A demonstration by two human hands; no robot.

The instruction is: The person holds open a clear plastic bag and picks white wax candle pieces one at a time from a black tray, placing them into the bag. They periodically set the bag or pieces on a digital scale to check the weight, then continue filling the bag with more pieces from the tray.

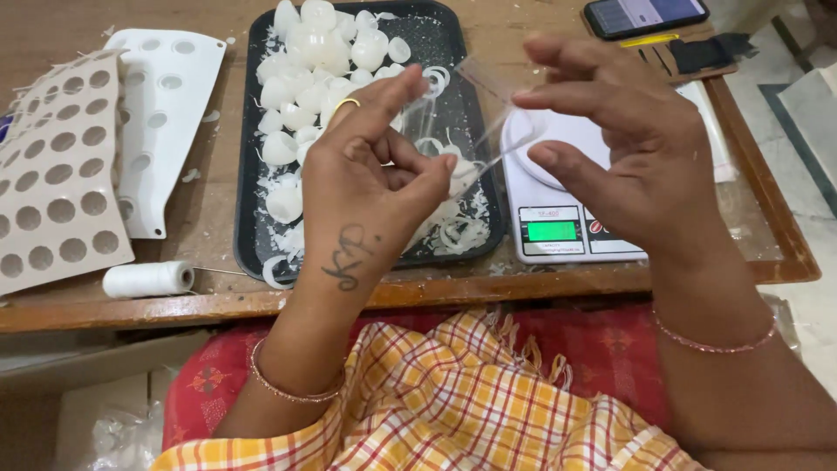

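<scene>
A small clear plastic bag (475, 118) is stretched between both hands above the table's front. My left hand (370, 187) pinches its left side with thumb and fingers; a gold ring sits on one finger. My right hand (623, 148) grips the bag's right edge with the fingertips. Behind the hands lies a black tray (445, 52) heaped with white dome-shaped wax pieces (305, 61) and white shavings. A white digital kitchen scale (558, 222) with a lit green display stands just right of the tray, below my right hand.
Two white perforated mould sheets (57, 183) (166, 105) lie at the left, with a spool of white thread (148, 279) near the front edge. A phone (645, 13) and dark tools (697, 52) rest at the back right. The wooden table edge (436, 292) runs along my lap.
</scene>
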